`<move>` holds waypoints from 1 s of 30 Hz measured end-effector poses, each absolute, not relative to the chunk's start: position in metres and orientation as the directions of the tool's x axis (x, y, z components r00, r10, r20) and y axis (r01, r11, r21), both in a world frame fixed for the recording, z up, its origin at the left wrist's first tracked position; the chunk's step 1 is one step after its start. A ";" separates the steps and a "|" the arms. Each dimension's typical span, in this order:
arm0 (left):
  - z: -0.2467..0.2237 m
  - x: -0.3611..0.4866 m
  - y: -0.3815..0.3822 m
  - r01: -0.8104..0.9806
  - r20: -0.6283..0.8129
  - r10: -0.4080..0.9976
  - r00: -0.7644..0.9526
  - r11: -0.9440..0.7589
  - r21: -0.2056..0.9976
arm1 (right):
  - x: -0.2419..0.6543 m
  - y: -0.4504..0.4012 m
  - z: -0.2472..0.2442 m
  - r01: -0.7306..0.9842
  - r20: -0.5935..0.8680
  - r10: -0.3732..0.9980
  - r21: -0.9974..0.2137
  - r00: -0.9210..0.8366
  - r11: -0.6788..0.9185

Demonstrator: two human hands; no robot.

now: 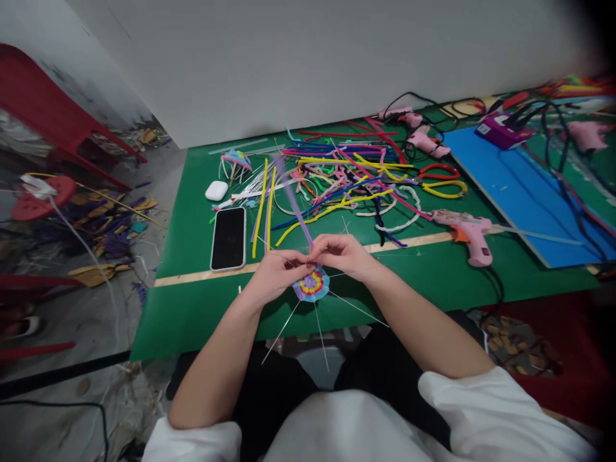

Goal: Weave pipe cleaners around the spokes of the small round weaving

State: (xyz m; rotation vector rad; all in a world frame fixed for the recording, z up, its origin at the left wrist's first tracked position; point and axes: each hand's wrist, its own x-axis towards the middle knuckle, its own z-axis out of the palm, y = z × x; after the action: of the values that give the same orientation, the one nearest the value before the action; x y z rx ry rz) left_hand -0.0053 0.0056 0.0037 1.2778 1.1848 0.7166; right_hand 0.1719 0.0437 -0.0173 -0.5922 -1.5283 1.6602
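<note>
The woven disc (311, 284) lies just under the fingertips of both hands, at the near side of the green worktop (192, 308), its thin spokes fanning out toward the person's lap. The left hand (283, 273) pinches the disc's far edge, and the right hand (339, 255), touching it, pinches the purple strip (294, 204) where it meets the disc.

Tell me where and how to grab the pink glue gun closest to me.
I'd grip the glue gun by its handle, coming from your side of the table: it lies flat, handle toward you, front end pointing left, away from that grip.
</note>
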 end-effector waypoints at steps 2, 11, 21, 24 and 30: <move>0.006 -0.005 0.006 0.180 -0.259 0.919 0.299 0.212 0.961 | 0.173 0.045 -0.016 -0.258 0.191 0.787 -0.965 -0.586 0.043; 0.013 -0.008 0.006 0.064 -0.209 0.946 0.246 0.200 0.978 | 0.177 0.044 -0.012 -0.294 0.137 0.790 -0.954 -0.597 -0.057; 0.009 -0.009 0.006 -0.003 -0.144 0.971 0.189 0.147 0.989 | 0.168 0.041 -0.011 -0.145 0.001 0.826 -0.985 -0.563 -0.098; 0.009 -0.009 0.005 -0.023 -0.114 0.982 0.151 0.118 0.993 | 0.168 0.041 -0.013 -0.123 0.001 0.821 -0.989 -0.571 -0.085; 0.010 -0.006 0.006 0.005 -0.058 0.997 0.050 0.057 0.998 | 0.166 0.038 -0.010 -0.054 0.019 0.887 -0.999 -0.461 -0.007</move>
State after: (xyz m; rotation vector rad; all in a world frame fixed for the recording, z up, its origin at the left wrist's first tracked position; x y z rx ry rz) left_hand -0.0059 0.0058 0.0102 1.1925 1.2015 1.1285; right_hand 0.1663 0.0376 -0.0098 -0.8977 -1.5108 1.5717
